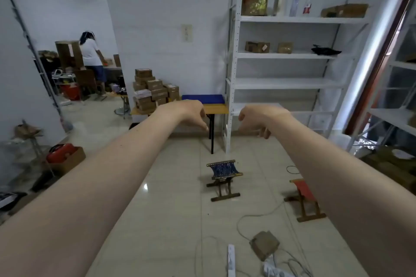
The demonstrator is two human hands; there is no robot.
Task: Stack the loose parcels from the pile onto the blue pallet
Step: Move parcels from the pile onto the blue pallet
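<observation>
A pile of brown cardboard parcels (153, 91) is stacked on the left end of a yellow-topped table (217, 109) across the room. On the table's right end lies the flat blue pallet (202, 98) with nothing on it. Both my arms stretch forward at chest height. My left hand (191, 113) and my right hand (256, 120) hang limp with fingers loosely curled downward. Neither holds anything. Both hands are well short of the table, and my left hand overlaps its front edge in the view.
White metal shelving (283, 84) stands right of the table with a few boxes and bottles. Two folding stools (224, 179) (304, 198) stand on the tiled floor ahead. Cables and a power strip (231, 258) lie near me. A person (91, 56) works far left.
</observation>
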